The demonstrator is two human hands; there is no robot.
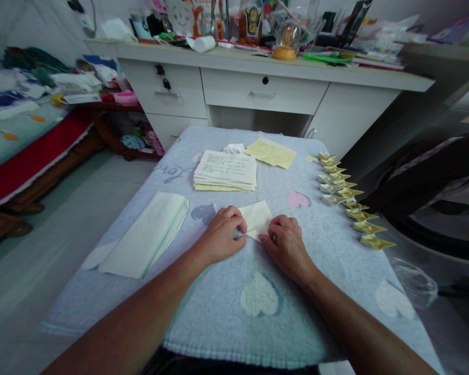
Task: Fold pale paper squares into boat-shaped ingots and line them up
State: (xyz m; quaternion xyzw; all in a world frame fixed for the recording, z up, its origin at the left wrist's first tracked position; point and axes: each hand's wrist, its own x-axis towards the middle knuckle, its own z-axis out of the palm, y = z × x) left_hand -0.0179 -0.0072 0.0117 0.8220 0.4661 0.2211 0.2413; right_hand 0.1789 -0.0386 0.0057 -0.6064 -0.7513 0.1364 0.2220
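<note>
A small folded piece of pale yellow paper (pixel 257 216) lies on the cloth-covered table between my two hands. My left hand (pixel 225 232) pinches its left lower edge between thumb and fingers. At the right lower edge, the curled fingers of my right hand (pixel 284 240) grip the same paper. Beyond it sits a stack of paper sheets (pixel 226 169) with handwriting on top. A larger yellow sheet (pixel 272 152) with crease lines rests behind the stack. Along the right side runs a row of several folded paper boats (pixel 369 227), yellow and whitish.
A long folded pale paper bundle (pixel 148 234) lies at the table's left. The blue cloth (pixel 219 312) has heart patterns. Behind stands a white desk (pixel 263 96) crowded with jars and odds and ends. A bed (pixel 31 130) is at the far left, a clear plastic bag (pixel 416 284) at the right.
</note>
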